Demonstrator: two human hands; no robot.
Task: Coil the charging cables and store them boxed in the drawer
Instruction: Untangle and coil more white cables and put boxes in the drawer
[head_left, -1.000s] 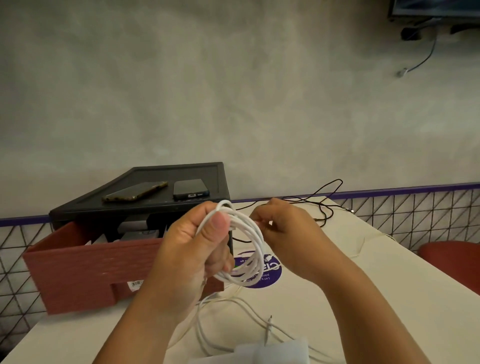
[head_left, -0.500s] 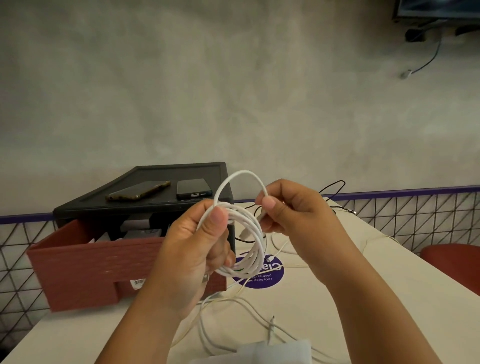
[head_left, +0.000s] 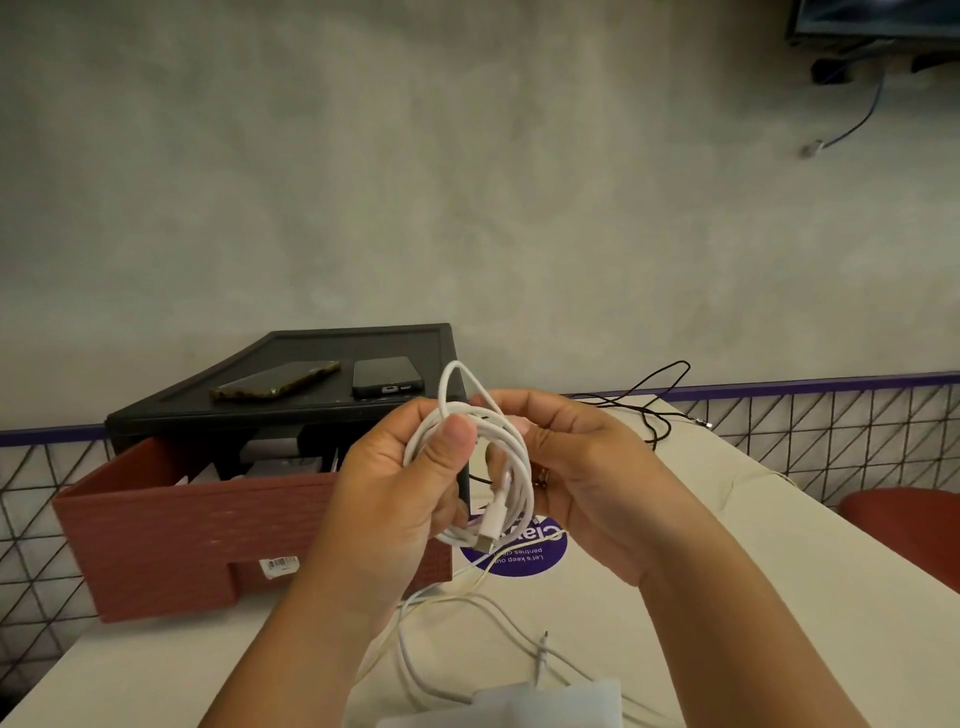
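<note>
White cable (head_left: 511, 467) coiled between two hands, above the table (head_left: 675, 597).
Left hand (head_left: 395, 493) has its grip clamped on the loops, thumb on top; right hand (head_left: 587, 467) pinches the upper strand, grip closed on it. The plug (head_left: 491, 525) dangles loose (nothing tucks it in), so the coil could spring open if the thumb eases, or snag the slack cables (head_left: 441, 613) below. Red drawer (head_left: 208, 525) stands open just left; roomier table lies right, ending near a red seat (head_left: 904, 525).
</note>
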